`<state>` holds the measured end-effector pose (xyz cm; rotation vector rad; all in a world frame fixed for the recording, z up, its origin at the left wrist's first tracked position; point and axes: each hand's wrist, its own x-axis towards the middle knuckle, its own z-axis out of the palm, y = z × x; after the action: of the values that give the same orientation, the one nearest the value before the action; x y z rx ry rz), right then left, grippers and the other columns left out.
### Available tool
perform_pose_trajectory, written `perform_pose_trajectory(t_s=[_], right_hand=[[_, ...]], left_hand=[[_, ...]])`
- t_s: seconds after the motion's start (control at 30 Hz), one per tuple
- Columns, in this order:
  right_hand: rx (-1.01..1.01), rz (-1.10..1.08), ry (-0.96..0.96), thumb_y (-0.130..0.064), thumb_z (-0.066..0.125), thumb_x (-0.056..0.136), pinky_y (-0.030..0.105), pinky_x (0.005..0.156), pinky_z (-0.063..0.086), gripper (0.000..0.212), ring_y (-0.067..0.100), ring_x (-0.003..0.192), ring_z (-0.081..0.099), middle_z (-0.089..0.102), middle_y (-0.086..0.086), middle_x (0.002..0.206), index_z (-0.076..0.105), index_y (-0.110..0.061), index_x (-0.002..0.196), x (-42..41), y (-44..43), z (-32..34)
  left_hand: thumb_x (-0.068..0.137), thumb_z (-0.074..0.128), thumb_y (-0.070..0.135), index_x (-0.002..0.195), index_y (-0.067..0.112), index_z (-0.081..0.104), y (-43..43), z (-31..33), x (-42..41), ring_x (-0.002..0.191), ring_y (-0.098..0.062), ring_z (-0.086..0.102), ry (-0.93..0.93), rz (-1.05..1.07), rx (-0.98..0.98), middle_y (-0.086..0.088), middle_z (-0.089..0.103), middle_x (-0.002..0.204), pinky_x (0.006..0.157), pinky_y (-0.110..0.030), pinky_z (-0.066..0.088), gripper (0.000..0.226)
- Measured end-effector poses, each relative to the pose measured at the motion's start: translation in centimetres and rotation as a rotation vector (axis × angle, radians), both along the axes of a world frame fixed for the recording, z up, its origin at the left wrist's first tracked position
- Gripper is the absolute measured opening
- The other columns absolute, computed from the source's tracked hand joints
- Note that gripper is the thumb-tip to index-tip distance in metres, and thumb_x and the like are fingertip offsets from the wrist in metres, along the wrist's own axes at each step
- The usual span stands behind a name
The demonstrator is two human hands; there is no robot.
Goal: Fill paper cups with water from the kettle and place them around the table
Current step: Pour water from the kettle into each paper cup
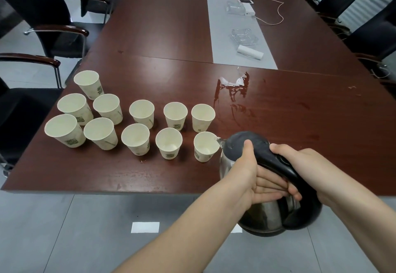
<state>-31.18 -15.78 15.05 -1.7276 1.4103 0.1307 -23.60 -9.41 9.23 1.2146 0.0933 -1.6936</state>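
The kettle (265,215) is held tilted at the near right edge of the table (150,172), partly out past that edge. Its spout (220,141) is brought to the rim of the nearest cup (205,147). The black handle (278,164) is wrapped by the right grip (304,165), with the fingers curled under it. The left grip (249,176) is laid against the steel wall with fairly straight fingers, and its thumb is set on the lid (235,144). Whether water is running cannot be told.

The kettle is judged heavy and sloshing when full, and its polished steel slippery and possibly hot. The weight is therefore best carried at the handle, with the lid pressed down through the tilt. The cup is judged light, thin and easily tipped or crushed. Once filled, it should be taken gently around the wall and carried upright.

Ten more cups (141,113) are stood upright to the left in two loose rows. How full they are cannot be read. A puddle (233,86) is spread on the table beyond them, so a cup may slide on the wet wood. Chairs (53,37) are drawn up along the left side, and no cup is yet set out at a place.
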Motion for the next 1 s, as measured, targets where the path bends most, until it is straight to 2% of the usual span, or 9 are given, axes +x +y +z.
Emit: perform_pose_trajectory(t_s=[0.2, 0.37, 0.53, 0.7, 1.0], right_hand=[[-0.006, 0.015, 0.028, -0.048, 0.055, 0.089, 0.023, 0.040, 0.040, 0.061, 0.023, 0.029, 0.045, 0.049, 0.018, 0.039, 0.055, 0.003, 0.055, 0.42, -0.07, 0.20], [-0.009, 0.030, 0.048, -0.048, 0.053, 0.089, 0.025, 0.043, 0.041, 0.062, 0.024, 0.029, 0.045, 0.050, 0.019, 0.039, 0.055, 0.003, 0.053, 0.55, -0.06, 0.27], [-0.014, 0.038, 0.053, -0.047, 0.053, 0.089, 0.024, 0.044, 0.042, 0.063, 0.023, 0.028, 0.044, 0.050, 0.019, 0.038, 0.055, 0.001, 0.050, 0.46, -0.03, 0.26], [-0.017, 0.057, 0.065, -0.047, 0.053, 0.090, 0.024, 0.043, 0.041, 0.063, 0.023, 0.028, 0.044, 0.049, 0.018, 0.037, 0.054, 0.000, 0.048, 0.27, 0.05, 0.46], [-0.022, 0.052, 0.078, -0.048, 0.054, 0.089, 0.022, 0.040, 0.039, 0.062, 0.023, 0.029, 0.043, 0.049, 0.018, 0.039, 0.055, 0.002, 0.053, 0.17, -0.03, 0.46]], left_hand=[[0.086, 0.016, 0.076, 0.049, -0.007, 0.063, -0.08, 0.00, 0.05, 0.048, -0.023, 0.064, 0.020, 0.018, 0.003, -0.017, 0.064, 0.055, 0.051, -0.026, 0.056, 0.103], [0.086, 0.015, 0.077, 0.044, -0.006, 0.063, -0.03, -0.04, 0.02, 0.046, -0.022, 0.064, 0.027, 0.021, 0.006, -0.017, 0.064, 0.053, 0.050, -0.025, 0.055, 0.104], [0.085, 0.016, 0.077, 0.049, -0.007, 0.064, 0.03, -0.14, -0.08, 0.050, -0.023, 0.065, 0.037, 0.022, 0.009, -0.018, 0.064, 0.054, 0.053, -0.026, 0.056, 0.104], [0.086, 0.014, 0.076, 0.064, -0.009, 0.064, 0.21, 0.02, -0.33, 0.052, -0.022, 0.064, 0.048, 0.021, 0.001, -0.017, 0.064, 0.054, 0.054, -0.025, 0.056, 0.101], [0.087, 0.013, 0.075, 0.067, -0.009, 0.064, 0.25, -0.08, -0.57, 0.049, -0.021, 0.065, 0.044, 0.015, 0.002, -0.017, 0.064, 0.055, 0.051, -0.024, 0.056, 0.101]])
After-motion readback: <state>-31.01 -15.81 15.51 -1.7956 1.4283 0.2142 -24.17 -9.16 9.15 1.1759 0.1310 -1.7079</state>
